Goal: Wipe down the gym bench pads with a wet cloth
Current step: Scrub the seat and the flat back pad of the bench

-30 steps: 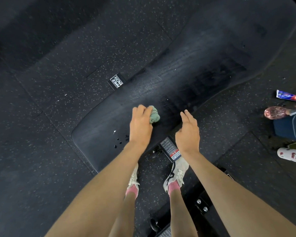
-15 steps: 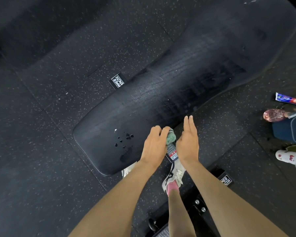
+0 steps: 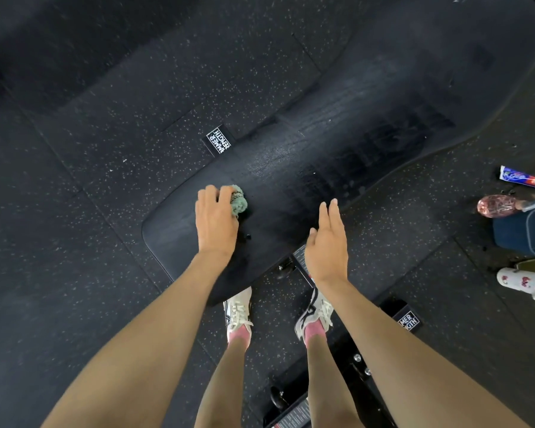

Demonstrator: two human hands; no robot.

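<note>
A long black gym bench pad runs from the lower left to the upper right, with damp streaks on its surface. My left hand grips a bunched green cloth and presses it on the pad's near end. Most of the cloth is hidden under the fingers. A few small dark specks lie on the pad just right of that hand. My right hand hovers with straight fingers at the pad's near edge and holds nothing.
Speckled black rubber flooring surrounds the bench. The bench frame and a bolted base stand by my feet. At the right are a toothpaste tube, a pink glittery object, a blue bag and another person's white shoe.
My left hand has slid the cloth from the pad's near edge up and left across the pad. My right hand has shifted right, away from the left one.
</note>
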